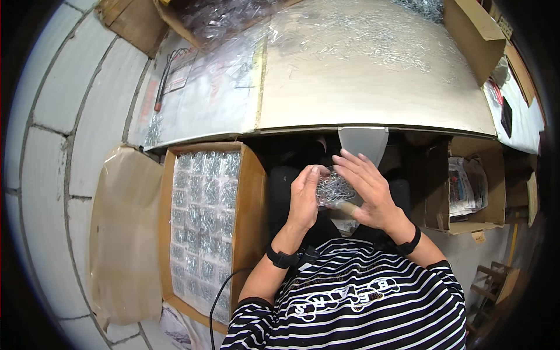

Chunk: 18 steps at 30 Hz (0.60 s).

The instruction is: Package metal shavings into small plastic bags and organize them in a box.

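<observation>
A clear plastic box [335, 189] of loose metal pins is sitting between the hands, on the wearer's side of the table's [373, 111] near edge. The left hand [304, 197] is gripping its left wall; the right hand [373, 195] is spreading straight fingers alongside the right, its contact hard to tell. The box is probably feeling light, smooth and slightly brittle, its opposite walls offering the best hold. Leftward, a cardboard carton [252, 198] is holding rows of pin-filled packs [204, 216].

Pale block wall [49, 169] (grey-jointed), right-hand carton [495, 192]
</observation>
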Each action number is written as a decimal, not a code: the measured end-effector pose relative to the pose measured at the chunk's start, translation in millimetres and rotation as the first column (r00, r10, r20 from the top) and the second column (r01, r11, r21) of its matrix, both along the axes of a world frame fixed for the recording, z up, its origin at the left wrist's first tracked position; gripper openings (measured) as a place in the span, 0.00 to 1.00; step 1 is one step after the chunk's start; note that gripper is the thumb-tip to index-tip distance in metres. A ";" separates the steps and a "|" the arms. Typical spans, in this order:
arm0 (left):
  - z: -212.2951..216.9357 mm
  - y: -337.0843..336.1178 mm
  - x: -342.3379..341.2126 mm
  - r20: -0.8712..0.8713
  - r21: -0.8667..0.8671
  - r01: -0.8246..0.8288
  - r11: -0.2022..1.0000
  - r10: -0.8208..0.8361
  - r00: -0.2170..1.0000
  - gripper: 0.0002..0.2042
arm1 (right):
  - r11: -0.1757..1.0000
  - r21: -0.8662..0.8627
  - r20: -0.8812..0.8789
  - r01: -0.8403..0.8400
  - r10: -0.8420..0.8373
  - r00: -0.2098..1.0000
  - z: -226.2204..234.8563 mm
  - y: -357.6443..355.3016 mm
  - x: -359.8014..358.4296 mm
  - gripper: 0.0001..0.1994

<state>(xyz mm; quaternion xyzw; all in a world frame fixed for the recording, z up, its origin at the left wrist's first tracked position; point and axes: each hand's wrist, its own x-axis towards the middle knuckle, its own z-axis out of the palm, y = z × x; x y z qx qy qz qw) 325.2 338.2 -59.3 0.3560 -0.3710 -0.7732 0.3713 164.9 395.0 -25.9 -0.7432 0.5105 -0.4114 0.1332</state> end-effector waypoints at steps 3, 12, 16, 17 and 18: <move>-1.9 9.5 9.9 0.029 -0.109 -0.121 0.987 0.125 0.992 0.12 | 0.997 0.031 -0.064 -0.067 0.068 0.996 3.8 -7.3 20.4 0.31; 66.3 42.7 156.9 0.269 -0.336 -0.457 0.823 0.549 0.791 0.12 | 0.992 0.035 0.168 -0.122 0.114 0.979 18.4 -16.7 37.4 0.18; 117.7 91.8 271.5 0.490 -0.530 -0.633 0.564 0.813 0.315 0.15 | 0.969 0.188 0.289 -0.163 0.104 0.952 -16.9 -26.2 30.0 0.17; 114.1 108.1 310.9 0.496 -0.564 -0.659 0.499 0.842 0.213 0.12 | 0.952 0.256 0.251 -0.166 0.100 0.963 -21.1 -27.1 29.4 0.16; 105.8 129.4 349.3 0.495 -0.575 -0.684 0.449 0.856 0.146 0.11 | 0.931 0.325 0.211 -0.165 0.099 0.972 -24.6 -26.4 30.2 0.16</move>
